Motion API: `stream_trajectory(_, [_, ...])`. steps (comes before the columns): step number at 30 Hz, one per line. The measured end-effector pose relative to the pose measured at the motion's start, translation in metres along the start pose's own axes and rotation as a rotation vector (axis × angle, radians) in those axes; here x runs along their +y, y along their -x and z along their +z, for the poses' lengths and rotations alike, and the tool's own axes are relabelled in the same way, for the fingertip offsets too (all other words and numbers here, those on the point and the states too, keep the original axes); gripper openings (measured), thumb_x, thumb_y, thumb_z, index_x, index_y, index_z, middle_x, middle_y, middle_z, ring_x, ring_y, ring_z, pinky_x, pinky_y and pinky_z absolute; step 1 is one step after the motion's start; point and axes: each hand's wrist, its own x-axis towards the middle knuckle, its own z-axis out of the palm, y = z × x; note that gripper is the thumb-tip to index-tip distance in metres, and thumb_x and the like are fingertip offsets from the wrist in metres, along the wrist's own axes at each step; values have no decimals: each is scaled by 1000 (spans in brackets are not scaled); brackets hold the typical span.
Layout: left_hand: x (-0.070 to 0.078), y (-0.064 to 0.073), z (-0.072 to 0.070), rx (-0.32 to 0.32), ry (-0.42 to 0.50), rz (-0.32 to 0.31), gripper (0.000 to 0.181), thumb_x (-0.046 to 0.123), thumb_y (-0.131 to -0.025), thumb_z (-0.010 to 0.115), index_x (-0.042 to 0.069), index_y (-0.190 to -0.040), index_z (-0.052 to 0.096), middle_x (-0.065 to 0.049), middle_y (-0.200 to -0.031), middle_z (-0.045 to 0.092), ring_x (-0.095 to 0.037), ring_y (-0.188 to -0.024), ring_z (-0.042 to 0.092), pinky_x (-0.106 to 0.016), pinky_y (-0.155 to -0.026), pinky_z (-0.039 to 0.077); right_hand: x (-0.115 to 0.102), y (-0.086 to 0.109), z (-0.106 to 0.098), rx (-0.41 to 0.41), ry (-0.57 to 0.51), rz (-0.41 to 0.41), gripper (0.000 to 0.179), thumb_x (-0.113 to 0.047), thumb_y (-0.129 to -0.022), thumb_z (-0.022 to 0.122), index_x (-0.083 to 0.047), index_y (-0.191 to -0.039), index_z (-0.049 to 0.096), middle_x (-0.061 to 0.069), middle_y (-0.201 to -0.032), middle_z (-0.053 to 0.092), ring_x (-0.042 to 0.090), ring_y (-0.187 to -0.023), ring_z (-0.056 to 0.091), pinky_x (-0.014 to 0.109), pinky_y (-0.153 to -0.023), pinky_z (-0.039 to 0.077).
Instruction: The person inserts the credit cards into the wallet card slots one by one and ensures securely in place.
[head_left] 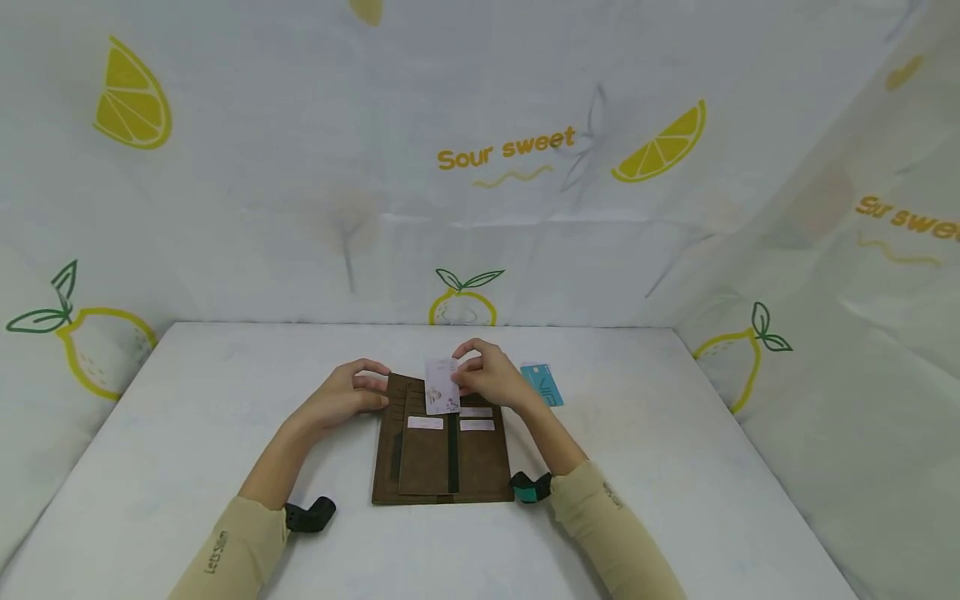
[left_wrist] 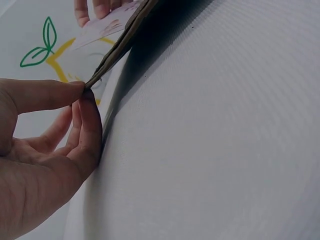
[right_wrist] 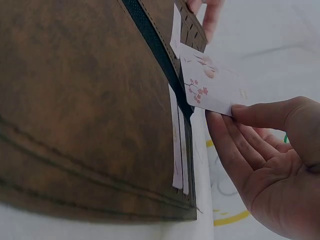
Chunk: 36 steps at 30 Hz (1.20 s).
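A brown wallet (head_left: pixel 483 467) lies opened out on the white table, with several card slots and a dark green strip down the middle. My left hand (head_left: pixel 339 397) pinches the wallet's upper left edge between thumb and fingers; in the left wrist view that edge is lifted off the table. Between the thumb and fingers of my right hand (head_left: pixel 491 377) is a pale card (right_wrist: pixel 210 82) printed with pink blossoms. The card is held over the upper part of the wallet, close to the slots. White card edges (head_left: pixel 477 425) show in slots on both sides of the strip.
A blue card (head_left: pixel 543 385) lies on the table (head_left: pixel 637 467) right of the wallet, with a pale edge showing behind it. Behind the table hangs a white cloth (head_left: pixel 300 167) with lemon prints. Black wrist cameras (head_left: pixel 311 515) sit on both wrists.
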Motion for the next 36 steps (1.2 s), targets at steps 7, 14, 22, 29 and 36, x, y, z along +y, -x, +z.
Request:
stream_trajectory(7, [0, -3, 2, 5, 7, -8, 53, 6, -95, 73, -2, -144, 55, -18, -120, 72, -13, -95, 67, -27, -86, 54, -5, -5, 10, -42, -8, -12, 31, 2, -103, 67, 5, -132, 55, 29, -106, 78, 23, -85, 79, 43, -81, 68])
stream_trajectory(14, [-1, -6, 2, 0, 41, -25, 55, 5, -94, 73, -4, -145, 52, -13, -113, 71, -12, -93, 67, -27, -84, 55, -5, -10, 17, -61, -49, 11, 31, 4, -102, 66, 5, -131, 55, 29, -105, 77, 18, -77, 77, 38, -77, 68])
stream_trajectory(22, [-2, -7, 2, -3, 48, -23, 55, 5, -94, 72, -4, -145, 52, -13, -113, 71, -13, -93, 67, -26, -84, 55, -2, -10, 16, -82, -60, 40, 30, 4, -102, 67, 6, -129, 54, 24, -104, 73, 20, -79, 77, 37, -77, 68])
stream_trajectory(29, [-2, -6, 2, -5, 50, -28, 54, 4, -95, 72, -5, -144, 52, -13, -113, 71, -13, -93, 68, -27, -85, 55, 3, -9, 14, -101, 12, -3, 26, 0, -99, 74, 6, -121, 61, 28, -107, 77, 23, -83, 81, 37, -80, 67])
stream_trajectory(36, [-2, -5, 2, 2, 29, -28, 53, 4, -95, 73, -5, -143, 53, -14, -114, 72, -13, -92, 68, -27, -84, 55, 7, -6, 12, -99, 120, -32, 22, -9, -95, 80, 2, -113, 72, 16, -100, 77, 10, -85, 70, 25, -78, 56])
